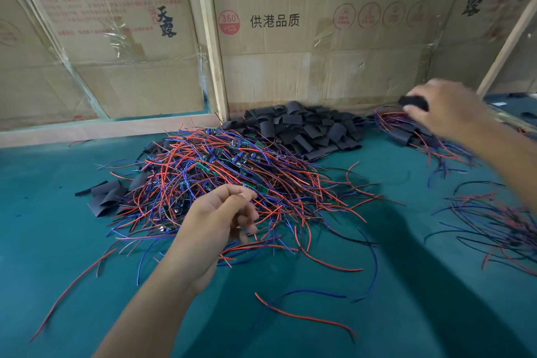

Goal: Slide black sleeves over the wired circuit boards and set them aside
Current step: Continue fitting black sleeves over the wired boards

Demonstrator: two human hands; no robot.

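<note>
— Looking through the head camera, what do you have?

— I see a green table [87, 241] with a big tangle of wired circuit boards [232, 177], red and blue leads spilling toward the near edge. Just behind it, against the cardboard wall [319, 38], lies a heap of black sleeves [308, 128]. A few more flat black pieces [107, 195] sit at the tangle's left side.

— And the hands?

— My left hand [220, 221] hovers over the near side of the tangle, fingers loosely curled, thumb and forefinger close together. Whether they pinch a wire I cannot tell. My right hand [447, 108] is far right, its fingers curled round a sleeved board [414, 102], blurred, above a small pile of sleeved boards [412, 134] with wires trailing out.

— Anything else?

— Another loose bunch of wires [494, 221] lies on the right, nearer me, well apart from the main tangle. A single red wire [305, 317] and a blue wire [313, 293] lie alone near the front.
</note>
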